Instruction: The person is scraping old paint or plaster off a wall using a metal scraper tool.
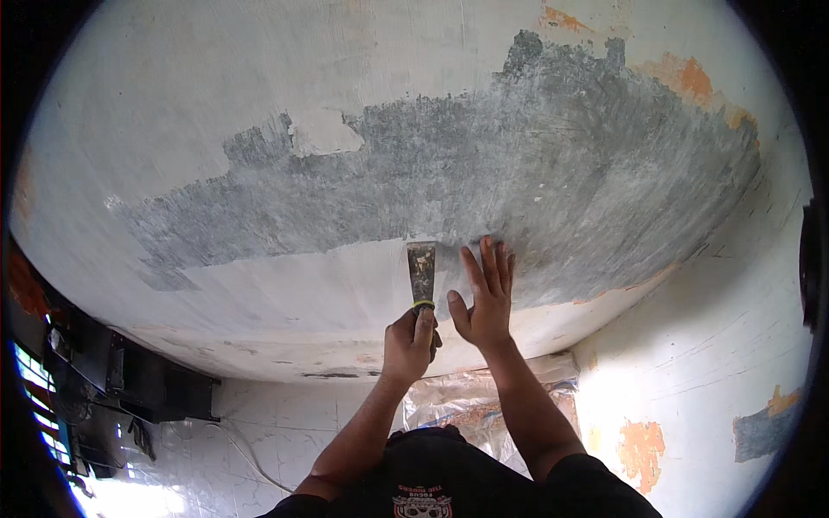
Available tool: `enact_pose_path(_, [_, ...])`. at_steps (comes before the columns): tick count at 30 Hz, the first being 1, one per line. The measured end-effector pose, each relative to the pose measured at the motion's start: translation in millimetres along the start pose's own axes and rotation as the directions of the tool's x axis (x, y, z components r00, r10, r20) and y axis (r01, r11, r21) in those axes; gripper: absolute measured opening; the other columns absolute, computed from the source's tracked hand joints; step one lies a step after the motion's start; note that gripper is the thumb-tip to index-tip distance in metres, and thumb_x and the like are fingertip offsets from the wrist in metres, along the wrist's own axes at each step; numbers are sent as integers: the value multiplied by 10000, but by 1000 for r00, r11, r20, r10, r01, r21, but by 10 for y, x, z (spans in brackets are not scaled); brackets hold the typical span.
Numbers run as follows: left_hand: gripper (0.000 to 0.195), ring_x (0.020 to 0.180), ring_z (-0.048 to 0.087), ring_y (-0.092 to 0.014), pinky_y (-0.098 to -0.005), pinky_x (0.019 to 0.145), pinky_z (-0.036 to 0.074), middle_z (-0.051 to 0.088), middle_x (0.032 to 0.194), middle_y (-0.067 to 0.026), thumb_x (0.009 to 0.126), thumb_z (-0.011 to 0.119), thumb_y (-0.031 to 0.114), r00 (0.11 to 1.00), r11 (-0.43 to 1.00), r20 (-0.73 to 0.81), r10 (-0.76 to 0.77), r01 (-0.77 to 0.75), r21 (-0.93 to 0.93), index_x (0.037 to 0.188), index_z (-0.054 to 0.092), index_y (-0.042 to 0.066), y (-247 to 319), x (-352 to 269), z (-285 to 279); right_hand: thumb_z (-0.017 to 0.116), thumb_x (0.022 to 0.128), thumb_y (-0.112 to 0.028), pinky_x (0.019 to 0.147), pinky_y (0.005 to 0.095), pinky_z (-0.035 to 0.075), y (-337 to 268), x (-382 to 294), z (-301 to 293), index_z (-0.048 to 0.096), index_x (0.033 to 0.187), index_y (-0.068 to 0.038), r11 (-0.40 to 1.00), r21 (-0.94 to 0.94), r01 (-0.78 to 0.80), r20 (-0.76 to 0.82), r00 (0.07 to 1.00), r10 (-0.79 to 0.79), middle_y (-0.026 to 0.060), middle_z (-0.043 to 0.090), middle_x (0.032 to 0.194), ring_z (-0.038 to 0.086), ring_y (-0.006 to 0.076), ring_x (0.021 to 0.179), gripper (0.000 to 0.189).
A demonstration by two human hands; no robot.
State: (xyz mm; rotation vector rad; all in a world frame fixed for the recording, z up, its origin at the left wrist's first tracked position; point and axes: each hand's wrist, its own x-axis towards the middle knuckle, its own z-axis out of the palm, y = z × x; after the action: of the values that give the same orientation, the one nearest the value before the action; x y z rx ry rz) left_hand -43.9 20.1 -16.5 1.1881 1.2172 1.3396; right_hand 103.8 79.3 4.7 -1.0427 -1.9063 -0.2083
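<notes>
My left hand (409,344) grips the handle of a putty knife (422,269), its worn, paint-stained blade pointing up the wall. The blade's edge meets the border between a bare grey patch (401,175) and white paint (311,278). To the right of the knife, my right hand (489,298) is spread with its palm towards the wall and fingertips over the grey surface. Nothing is held in it; whether the whole palm touches cannot be told. A small island of white paint (324,133) remains inside the upper edge of the grey patch.
An adjoining wall (686,362) at right has orange and grey bare spots. Crumpled plastic sheeting (453,395) lies below, behind my arms. Dark equipment (162,382) stands at lower left, near a pale cable (249,456) on the glossy tiled floor (291,414).
</notes>
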Motion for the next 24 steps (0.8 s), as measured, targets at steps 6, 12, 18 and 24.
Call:
enact_pose_path(6, [312,567,566,-89,-259,522,458,609,615,-64,931,589,255,1000,988,16,8,-10,152,863,619,-48,117,72,-91,380,1007,-307,767,350,534,-601,-554,127,262,1428,4,395,678,-620,457,776,434,176,602,1119,645,237,907,537])
enact_pose_path(12, [302,752,638,-194,-310,622,506,684,823,-105,729,801,259,951,802,-131,279,-156,576,865,675,20,275,48,-207,449,990,-306,555,262,491,-707,-753,229,386,1252,24,193,695,-692,550,686,477,96,613,816,602,124,637,426])
enact_pose_path(18, [568,1405,126,-443,-604,1115,103,230,1509,-201,922,503,436,585,54,131,800,-288,956,1376,437,101,-76,555,-789,480,982,-295,488,247,420,-794,-1025,357,486,998,0,113,675,-729,604,634,484,18,517,642,503,85,518,296])
enact_pose_path(24, [700,1417,68,-443,-622,1108,42,163,1536,-188,916,401,574,345,-227,308,887,-254,940,1430,356,102,-527,935,-1051,482,985,-267,463,242,391,-997,-899,301,485,912,-26,-50,705,-707,626,588,512,-6,434,641,437,77,486,252])
